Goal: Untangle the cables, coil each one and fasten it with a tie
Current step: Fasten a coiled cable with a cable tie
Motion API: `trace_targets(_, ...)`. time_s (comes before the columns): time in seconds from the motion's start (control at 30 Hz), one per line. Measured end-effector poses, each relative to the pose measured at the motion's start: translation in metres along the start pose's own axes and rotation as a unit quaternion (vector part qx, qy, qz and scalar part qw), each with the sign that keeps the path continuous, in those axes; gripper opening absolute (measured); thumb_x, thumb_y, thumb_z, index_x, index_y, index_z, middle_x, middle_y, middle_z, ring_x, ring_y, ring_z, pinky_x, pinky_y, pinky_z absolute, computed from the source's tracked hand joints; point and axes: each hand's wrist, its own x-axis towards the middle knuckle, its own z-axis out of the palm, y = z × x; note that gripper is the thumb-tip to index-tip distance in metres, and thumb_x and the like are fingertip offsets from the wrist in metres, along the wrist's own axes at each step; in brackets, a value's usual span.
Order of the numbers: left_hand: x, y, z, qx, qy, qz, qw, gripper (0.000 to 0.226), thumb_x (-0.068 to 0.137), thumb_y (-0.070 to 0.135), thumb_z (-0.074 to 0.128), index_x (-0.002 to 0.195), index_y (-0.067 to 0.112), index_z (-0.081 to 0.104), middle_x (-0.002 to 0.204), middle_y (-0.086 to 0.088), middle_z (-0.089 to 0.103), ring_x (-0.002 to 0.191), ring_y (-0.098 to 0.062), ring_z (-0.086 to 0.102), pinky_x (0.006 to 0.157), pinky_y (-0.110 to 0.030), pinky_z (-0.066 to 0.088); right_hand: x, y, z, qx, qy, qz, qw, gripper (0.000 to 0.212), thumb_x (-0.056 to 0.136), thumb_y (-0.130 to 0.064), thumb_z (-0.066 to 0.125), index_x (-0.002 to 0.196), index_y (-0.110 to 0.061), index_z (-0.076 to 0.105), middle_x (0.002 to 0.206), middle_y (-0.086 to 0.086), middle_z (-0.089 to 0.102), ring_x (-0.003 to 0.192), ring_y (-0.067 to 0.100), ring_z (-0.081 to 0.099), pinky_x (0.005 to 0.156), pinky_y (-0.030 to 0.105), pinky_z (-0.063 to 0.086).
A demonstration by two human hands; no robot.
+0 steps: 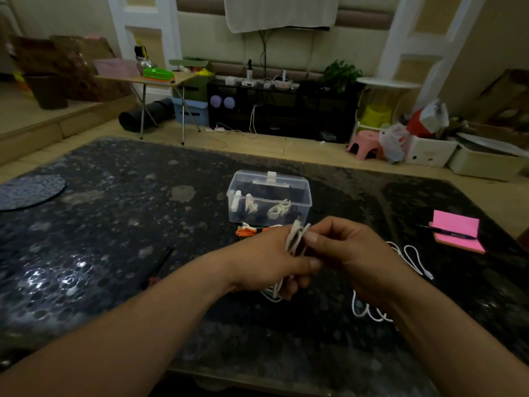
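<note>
My left hand grips a coiled white cable above the middle of the dark table; loops of it hang below the fist. My right hand pinches the top of the same coil with thumb and fingers. A second white cable lies loose on the table to the right, partly hidden under my right forearm. An orange cable lies just behind my left hand, in front of a clear plastic box that holds white ties or small cable bundles.
A pink sticky-note pad with a black pen lies at the right edge. A dark thin tool with a red handle rests left of my left arm. A round dark mat sits far left. The table is dark and speckled.
</note>
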Motion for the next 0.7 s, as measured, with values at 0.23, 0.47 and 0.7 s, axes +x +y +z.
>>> trace_targets(0.23, 0.005, -0.005, 0.003, 0.131, 0.062, 0.024, 0.989, 0.025, 0.094, 0.038, 0.062, 0.117, 0.027, 0.065, 0.109, 0.004, 0.073, 0.102, -0.012, 0.071, 0.090, -0.044, 0.059, -0.012, -0.006, 0.008, -0.295, -0.001, -0.036, 0.955, 0.056, 0.076, -0.081, 0.067, 0.116, -0.044, 0.053, 0.107, -0.012, 0.071, 0.095, -0.002, 0.069, 0.083, 0.030, 0.056)
trace_targets(0.47, 0.010, -0.006, 0.016, 0.075, 0.056, 0.078, 0.993, 0.054, 0.085, -0.006, 0.069, 0.128, 0.019, 0.050, 0.111, 0.003, 0.070, 0.106, -0.014, 0.070, 0.096, -0.044, 0.058, -0.006, 0.008, 0.024, -0.329, 0.104, -0.150, 0.927, 0.020, 0.103, -0.047, 0.058, 0.089, -0.033, 0.058, 0.080, -0.012, 0.068, 0.074, 0.002, 0.064, 0.059, 0.019, 0.043)
trace_targets(0.7, 0.007, -0.005, 0.006, 0.096, 0.045, 0.030, 0.994, 0.027, 0.098, 0.023, 0.071, 0.124, 0.026, 0.064, 0.112, 0.005, 0.074, 0.103, -0.011, 0.071, 0.094, -0.041, 0.058, 0.010, 0.015, 0.017, -0.245, 0.205, -0.157, 0.934, 0.036, 0.099, -0.035, 0.070, 0.070, -0.019, 0.057, 0.065, -0.004, 0.065, 0.057, 0.002, 0.056, 0.054, 0.018, 0.041)
